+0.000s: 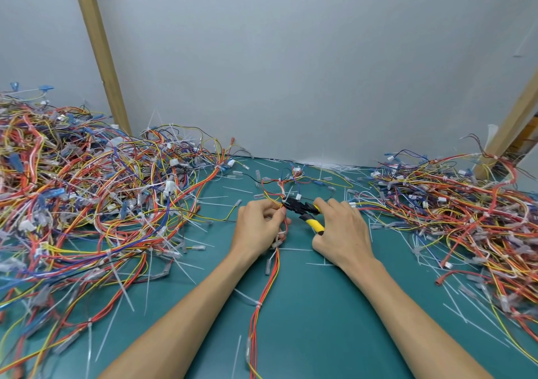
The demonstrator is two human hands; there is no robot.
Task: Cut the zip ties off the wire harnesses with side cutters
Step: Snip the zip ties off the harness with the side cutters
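My left hand [257, 226] grips a wire harness [266, 279] of red, orange and yellow wires at the middle of the green table. The harness runs from my fingers down toward me and fans out beyond them into branches with white connectors. My right hand [342, 231] holds yellow-and-black side cutters [305, 211], fingers curled round the handles. The cutters' black jaws point left and meet the harness right at my left fingertips. A white zip tie [257, 304] still binds the harness lower down.
A big tangle of wire harnesses [87, 198] covers the table's left side, and another heap [465, 210] fills the right. Loose cut zip ties [125, 294] lie scattered over the green mat [314, 320]. A grey wall and two wooden posts [99, 44] stand behind.
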